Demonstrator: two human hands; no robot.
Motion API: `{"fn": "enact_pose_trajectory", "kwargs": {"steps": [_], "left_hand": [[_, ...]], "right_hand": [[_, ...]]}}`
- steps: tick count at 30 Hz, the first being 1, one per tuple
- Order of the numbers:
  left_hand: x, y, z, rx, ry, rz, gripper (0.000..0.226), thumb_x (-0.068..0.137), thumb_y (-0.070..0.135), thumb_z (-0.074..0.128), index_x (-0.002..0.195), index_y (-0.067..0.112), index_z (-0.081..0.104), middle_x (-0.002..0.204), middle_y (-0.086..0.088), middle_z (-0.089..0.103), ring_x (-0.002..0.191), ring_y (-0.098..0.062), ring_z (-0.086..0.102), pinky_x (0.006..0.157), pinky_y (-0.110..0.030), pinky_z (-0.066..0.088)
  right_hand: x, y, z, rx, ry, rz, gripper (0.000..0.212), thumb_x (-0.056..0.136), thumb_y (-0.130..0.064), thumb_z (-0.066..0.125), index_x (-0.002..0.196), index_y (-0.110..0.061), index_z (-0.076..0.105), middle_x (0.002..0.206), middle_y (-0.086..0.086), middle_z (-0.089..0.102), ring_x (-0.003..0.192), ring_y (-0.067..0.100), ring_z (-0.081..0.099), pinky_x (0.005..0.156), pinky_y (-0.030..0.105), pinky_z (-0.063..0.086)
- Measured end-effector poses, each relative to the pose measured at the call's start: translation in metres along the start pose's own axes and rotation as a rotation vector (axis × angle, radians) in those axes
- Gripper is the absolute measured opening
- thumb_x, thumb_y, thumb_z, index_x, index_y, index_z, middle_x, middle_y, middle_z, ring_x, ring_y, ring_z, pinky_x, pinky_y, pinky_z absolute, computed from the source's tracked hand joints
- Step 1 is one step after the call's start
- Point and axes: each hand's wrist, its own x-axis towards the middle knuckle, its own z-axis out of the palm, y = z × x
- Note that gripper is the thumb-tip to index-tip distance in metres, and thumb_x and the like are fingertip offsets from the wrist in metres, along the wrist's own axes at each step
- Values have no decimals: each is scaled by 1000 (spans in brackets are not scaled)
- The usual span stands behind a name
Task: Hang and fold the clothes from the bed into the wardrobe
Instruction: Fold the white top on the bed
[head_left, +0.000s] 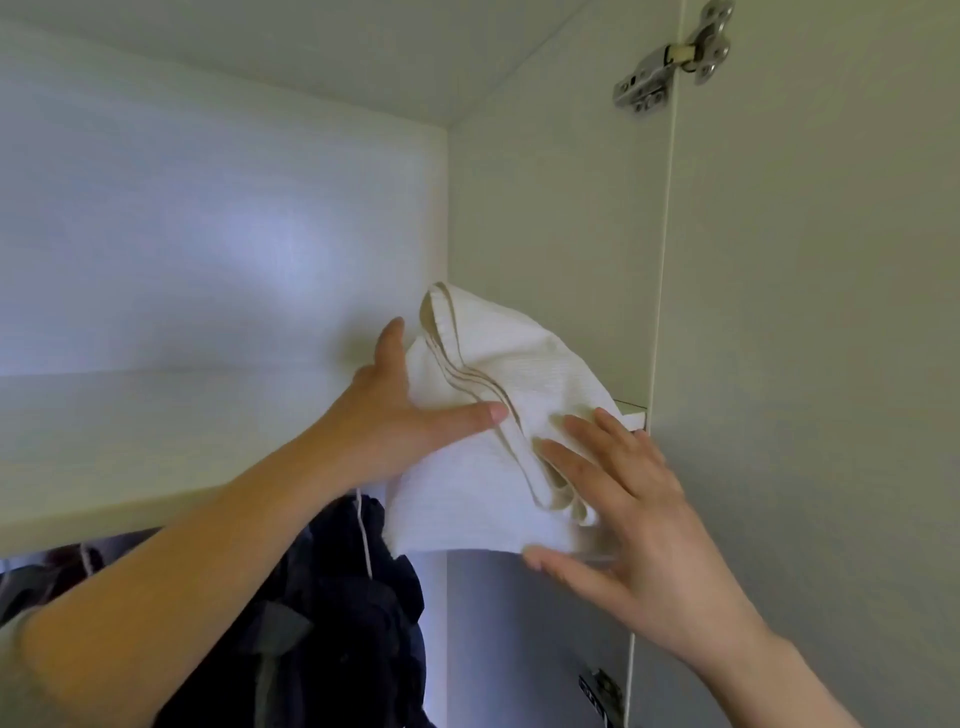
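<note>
A folded white garment (498, 364) with beige trim lies at the right end of the wardrobe's upper shelf (156, 441), partly hanging over the shelf's front edge. My left hand (405, 415) holds its left side, thumb straight across the front and fingers reaching behind the cloth. My right hand (618, 499) presses on its lower right part with straight spread fingers, thumb under the hanging edge.
Dark clothes (332, 613) hang below the shelf at the left. The wardrobe's side panel (550, 234) stands right of the garment, and the open door (805, 312) with a metal hinge (675, 57) is at far right. A second hinge (602, 691) sits lower down.
</note>
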Motion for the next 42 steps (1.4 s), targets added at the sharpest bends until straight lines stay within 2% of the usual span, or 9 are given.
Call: {"fn": "enact_pose_trajectory", "kwargs": {"steps": [3, 6, 16, 21, 26, 29, 34, 39, 42], "left_hand": [[-26, -10, 7, 332, -143, 389, 124, 42, 85, 69, 139, 65, -6, 150, 38, -21, 146, -1, -11, 116, -33, 14], [-32, -23, 16, 693, -189, 549, 125, 54, 75, 73, 144, 57, -12, 146, 33, -37, 138, 0, -35, 116, -34, -2], [-28, -34, 22, 904, -119, 621, 122, 65, 63, 74, 149, 44, -12, 153, 22, -27, 143, -10, -21, 118, -35, 7], [-27, -33, 22, 870, -115, 588, 120, 64, 68, 69, 148, 46, -13, 153, 22, -27, 143, -8, -23, 117, -33, 2], [-30, -30, 35, 967, -20, 580, 133, 61, 72, 69, 141, 43, -33, 154, 13, -31, 143, -21, -31, 117, -52, -15], [-23, -17, 44, 941, 42, 602, 132, 68, 60, 71, 139, 41, -38, 157, 12, -20, 147, -24, -17, 117, -51, -13], [6, 7, 28, 675, 22, 648, 86, 80, 41, 69, 152, 31, 23, 150, 8, 38, 134, -19, 41, 110, -33, 31], [49, 20, 15, 581, -327, 538, 25, 90, 44, 58, 115, 38, 54, 109, 16, 63, 101, -10, 60, 89, -38, 50], [71, 15, 12, 580, -388, 458, 25, 92, 39, 60, 116, 35, 55, 104, 17, 63, 95, -6, 58, 79, -18, 47]], "right_hand": [[-14, -3, 4, -69, 9, -24, 92, 73, -62, 71, 150, -28, 34, 161, -5, 24, 151, 22, 13, 117, 56, 23], [-24, -2, 13, -164, 13, -20, 105, 68, -54, 80, 154, -26, 26, 163, 0, 15, 152, 27, 7, 116, 60, 18], [-33, 25, 54, -325, 221, -62, 98, 71, 14, 71, 152, -18, 26, 157, 18, 27, 146, 43, 19, 111, 65, 26], [-21, 33, 31, -185, 223, -162, 71, 73, 11, 73, 136, -13, 51, 144, 10, 50, 140, 36, 37, 102, 43, 47], [-5, 35, -18, -15, 54, -117, 42, 93, -20, 50, 133, -19, 59, 140, -3, 55, 137, 19, 45, 106, 28, 41], [17, 36, -41, 144, -1, -30, 41, 90, -13, 55, 130, -22, 61, 128, -9, 63, 118, 9, 59, 93, 21, 46], [52, 49, -47, 255, -58, 48, 39, 89, 0, 58, 121, -22, 65, 107, -7, 69, 94, 12, 64, 80, 25, 49], [82, 66, -25, 256, -129, 42, 28, 89, -3, 52, 110, -16, 65, 98, -2, 65, 86, 15, 58, 74, 27, 46], [102, 77, -6, 218, -189, 73, 22, 90, -3, 53, 106, -11, 65, 96, 1, 64, 85, 18, 57, 76, 31, 46]]}}
